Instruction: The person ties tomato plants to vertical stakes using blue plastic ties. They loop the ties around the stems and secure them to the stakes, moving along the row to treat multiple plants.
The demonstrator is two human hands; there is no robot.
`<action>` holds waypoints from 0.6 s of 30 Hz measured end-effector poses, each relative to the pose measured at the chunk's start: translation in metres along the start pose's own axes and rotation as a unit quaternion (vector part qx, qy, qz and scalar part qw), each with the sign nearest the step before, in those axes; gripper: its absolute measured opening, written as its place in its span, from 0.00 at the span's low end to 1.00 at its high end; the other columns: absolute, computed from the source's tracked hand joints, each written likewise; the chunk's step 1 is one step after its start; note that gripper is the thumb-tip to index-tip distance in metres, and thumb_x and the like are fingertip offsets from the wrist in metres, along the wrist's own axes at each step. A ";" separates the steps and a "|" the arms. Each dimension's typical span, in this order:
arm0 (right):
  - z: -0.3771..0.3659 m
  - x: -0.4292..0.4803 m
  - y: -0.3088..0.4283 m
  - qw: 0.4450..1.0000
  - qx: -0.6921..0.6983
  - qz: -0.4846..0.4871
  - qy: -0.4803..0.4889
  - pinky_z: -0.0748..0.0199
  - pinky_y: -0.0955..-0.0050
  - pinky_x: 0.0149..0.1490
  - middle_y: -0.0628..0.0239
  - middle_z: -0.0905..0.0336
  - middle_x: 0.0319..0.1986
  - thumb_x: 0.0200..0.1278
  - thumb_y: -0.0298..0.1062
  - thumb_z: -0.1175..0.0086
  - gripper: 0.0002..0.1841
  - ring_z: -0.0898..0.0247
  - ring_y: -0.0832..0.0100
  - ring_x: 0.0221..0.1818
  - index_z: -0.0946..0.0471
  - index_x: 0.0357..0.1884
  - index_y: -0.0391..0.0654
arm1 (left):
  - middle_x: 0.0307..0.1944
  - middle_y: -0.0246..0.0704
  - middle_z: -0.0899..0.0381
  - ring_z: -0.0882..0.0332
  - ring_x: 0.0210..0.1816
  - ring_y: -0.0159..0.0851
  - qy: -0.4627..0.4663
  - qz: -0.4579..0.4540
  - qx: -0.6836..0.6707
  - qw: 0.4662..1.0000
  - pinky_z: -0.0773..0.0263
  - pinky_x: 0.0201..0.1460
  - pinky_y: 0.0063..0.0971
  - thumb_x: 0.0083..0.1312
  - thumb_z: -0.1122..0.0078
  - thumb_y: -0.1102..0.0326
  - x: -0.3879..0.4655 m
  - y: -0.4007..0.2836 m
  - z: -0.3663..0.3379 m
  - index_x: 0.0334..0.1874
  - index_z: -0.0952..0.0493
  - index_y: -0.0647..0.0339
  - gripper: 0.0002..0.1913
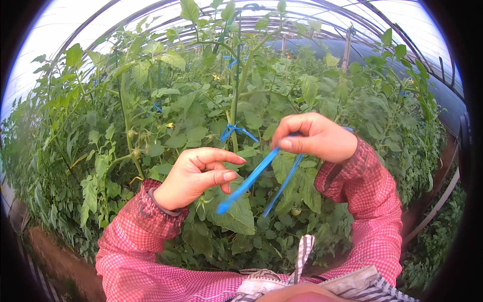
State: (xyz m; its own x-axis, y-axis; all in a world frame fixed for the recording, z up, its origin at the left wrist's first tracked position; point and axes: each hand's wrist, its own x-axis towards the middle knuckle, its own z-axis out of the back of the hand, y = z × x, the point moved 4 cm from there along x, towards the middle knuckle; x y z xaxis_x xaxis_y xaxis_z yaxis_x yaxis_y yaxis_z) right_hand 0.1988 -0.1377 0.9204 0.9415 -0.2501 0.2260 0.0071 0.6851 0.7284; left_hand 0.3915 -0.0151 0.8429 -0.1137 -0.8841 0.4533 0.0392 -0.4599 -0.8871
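Note:
Blue plastic twine is pinched between the thumb and fingers of my right hand. Its strands hang down to the lower left in two parts, and a short end shows behind the wrist. To the left, my left hand has its thumb and forefinger apart with nothing between them, close to the strands but not touching them. Just beyond both hands, a blue tie is knotted around a tomato stem and a thin green stake. Broad tomato leaves lie below my hands.
Dense tomato plants stand ahead and to both sides, some with yellow flowers. A small pale tomato hangs low. Greenhouse hoops arch overhead. Wooden posts rise behind. Bare soil shows at lower left.

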 end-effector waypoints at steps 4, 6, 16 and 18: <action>0.082 0.011 0.015 0.885 -0.304 0.066 -0.347 0.28 0.74 0.43 0.66 0.19 0.31 0.64 0.38 0.43 0.13 0.26 0.76 0.34 0.20 0.40 0.38 | 0.27 0.25 0.18 0.24 0.27 0.21 -0.072 -0.010 0.010 0.997 0.32 0.31 0.14 0.68 0.40 0.68 0.021 0.009 0.033 0.44 0.19 0.63 0.08; 0.112 0.027 0.012 0.837 -0.354 0.054 -0.413 0.28 0.72 0.43 0.63 0.18 0.32 0.64 0.41 0.43 0.14 0.25 0.73 0.34 0.20 0.40 0.38 | 0.26 0.24 0.18 0.31 0.23 0.17 -0.122 0.009 0.025 0.992 0.43 0.26 0.13 0.70 0.43 0.62 0.037 0.013 0.058 0.40 0.18 0.59 0.09; 0.139 0.171 -0.036 0.921 -0.344 -0.002 -0.183 0.29 0.67 0.48 0.62 0.16 0.33 0.62 0.41 0.42 0.13 0.24 0.69 0.40 0.16 0.39 0.42 | 0.40 0.25 0.16 0.45 0.19 0.21 -0.186 0.095 0.017 0.978 0.47 0.21 0.18 0.70 0.47 0.65 0.115 0.042 0.100 0.52 0.22 0.58 0.12; 0.140 0.189 -0.048 0.922 -0.361 -0.047 -0.129 0.29 0.67 0.48 0.63 0.17 0.33 0.60 0.42 0.40 0.12 0.25 0.70 0.39 0.16 0.36 0.43 | 0.41 0.27 0.16 0.45 0.20 0.21 -0.193 0.081 0.013 0.978 0.47 0.22 0.18 0.69 0.46 0.65 0.132 0.044 0.104 0.54 0.23 0.60 0.14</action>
State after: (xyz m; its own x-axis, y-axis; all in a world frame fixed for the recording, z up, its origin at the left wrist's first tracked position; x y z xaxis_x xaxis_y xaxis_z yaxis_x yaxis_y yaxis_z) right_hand 0.3291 -0.3138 1.0188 0.8140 -0.4226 0.3986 0.3954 0.9057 0.1529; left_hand 0.4816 -0.1605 0.8722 0.2790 -0.9086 0.3110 0.0521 -0.3090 -0.9496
